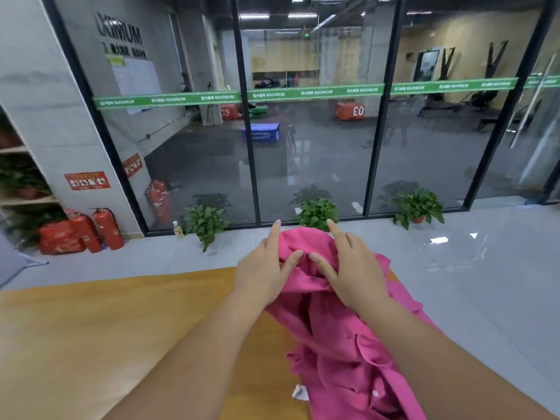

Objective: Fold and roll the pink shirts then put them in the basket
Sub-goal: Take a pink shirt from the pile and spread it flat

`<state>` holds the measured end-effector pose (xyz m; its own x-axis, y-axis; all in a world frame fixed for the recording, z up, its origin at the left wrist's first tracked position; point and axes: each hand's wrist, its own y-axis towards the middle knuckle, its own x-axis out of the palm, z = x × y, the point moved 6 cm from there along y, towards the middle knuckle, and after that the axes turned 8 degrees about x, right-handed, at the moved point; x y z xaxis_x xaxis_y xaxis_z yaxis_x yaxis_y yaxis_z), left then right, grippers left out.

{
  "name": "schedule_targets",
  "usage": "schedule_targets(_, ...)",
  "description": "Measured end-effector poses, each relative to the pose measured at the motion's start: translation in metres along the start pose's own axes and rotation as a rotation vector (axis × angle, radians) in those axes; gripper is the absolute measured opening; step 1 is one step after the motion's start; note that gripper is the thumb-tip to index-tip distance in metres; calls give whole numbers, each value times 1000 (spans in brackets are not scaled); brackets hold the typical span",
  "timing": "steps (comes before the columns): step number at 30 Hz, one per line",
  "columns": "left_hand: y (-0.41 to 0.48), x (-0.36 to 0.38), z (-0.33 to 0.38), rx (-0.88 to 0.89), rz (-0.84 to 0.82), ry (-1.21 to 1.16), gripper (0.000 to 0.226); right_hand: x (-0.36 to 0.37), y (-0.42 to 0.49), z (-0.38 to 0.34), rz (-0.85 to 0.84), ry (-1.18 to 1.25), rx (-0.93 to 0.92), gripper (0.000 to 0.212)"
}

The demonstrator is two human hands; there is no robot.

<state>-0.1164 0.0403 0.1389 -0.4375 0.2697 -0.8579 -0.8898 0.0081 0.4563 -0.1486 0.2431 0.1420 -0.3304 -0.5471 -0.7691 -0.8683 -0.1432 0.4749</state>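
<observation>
A crumpled pink shirt [339, 338] with buttons and a white label hangs from my raised hands down over the right part of the wooden table [121, 328]. My left hand [266, 268] pinches the shirt's upper left edge between thumb and fingers, index finger pointing up. My right hand [348, 268] pinches the cloth just beside it, thumb pressed into the fabric, index finger extended. The two thumbs nearly meet. No basket is in view.
The table's far edge ends just behind my hands, with grey tiled floor beyond. Potted plants [316, 213] line a glass wall [303, 131]. Red fire extinguishers [106, 228] stand at the left beside a shelf [18, 177].
</observation>
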Motion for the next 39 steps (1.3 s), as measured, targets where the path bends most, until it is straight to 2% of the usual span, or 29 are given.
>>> schedule_targets(12, -95, -165, -166, -140, 159, 205, 90, 43, -22, -238, -15, 111, -245, 83)
schedule_targets(20, -174, -274, -277, -198, 236, 381, 92, 84, -59, -395, -123, 247, -338, 82)
schedule_targets(26, -212, -360, -336, -240, 314, 480, 89, 90, -76, -492, -167, 330, -388, 78)
schedule_targets(32, -215, -394, -354, -233, 352, 454, 85, 83, -63, -528, -160, 333, -406, 75)
schedule_targets(36, -195, -373, -355, -228, 338, 447, 83, 82, -42, -514, -158, 253, -404, 71)
schedule_targets(39, -176, -338, -359, -216, 284, 412, 78, 97, -17, -487, -258, 157, -329, 70)
